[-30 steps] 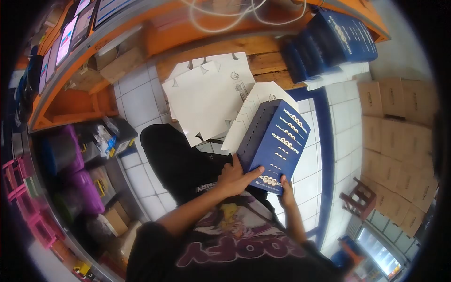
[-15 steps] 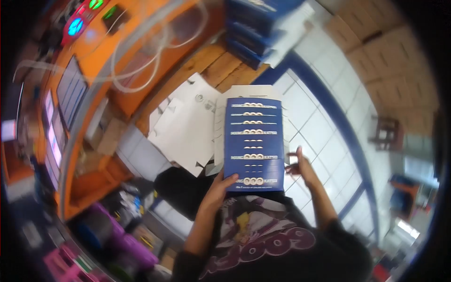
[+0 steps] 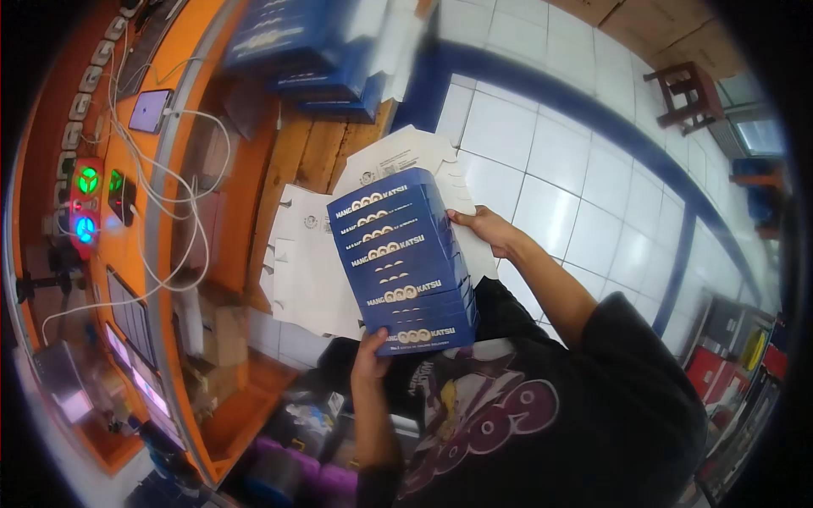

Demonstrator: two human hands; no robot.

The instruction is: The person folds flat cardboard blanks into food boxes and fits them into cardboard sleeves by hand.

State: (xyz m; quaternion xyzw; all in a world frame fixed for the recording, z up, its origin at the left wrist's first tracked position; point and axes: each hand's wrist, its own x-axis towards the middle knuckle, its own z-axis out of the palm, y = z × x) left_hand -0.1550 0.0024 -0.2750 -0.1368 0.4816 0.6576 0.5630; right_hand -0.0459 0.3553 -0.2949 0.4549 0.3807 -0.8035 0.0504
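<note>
A stack of blue printed food boxes (image 3: 398, 262), folded and overlapping in layers, lies over my lap with its lettering facing up. My left hand (image 3: 370, 354) grips the near left corner, thumb on top. At the far right side, my right hand (image 3: 484, 229) has its fingers closed at the stack's edge; the fingertips are partly hidden. Under and beyond the stack lies a white unfolded carton sheet (image 3: 406, 151) with small print. Another white carton sheet (image 3: 309, 271) with slots lies to the left.
More blue boxes (image 3: 288, 42) are piled on a wooden bench (image 3: 309, 157). An orange desk (image 3: 182, 51) at left carries cables, a phone (image 3: 152, 110) and a red device with lit fans (image 3: 86, 203). A brown stool (image 3: 688, 97) stands on the tiled floor at far right.
My right hand was apart from the stack with fingers spread and now holds its right side. The stack has tilted, showing its right side. The view has turned.
</note>
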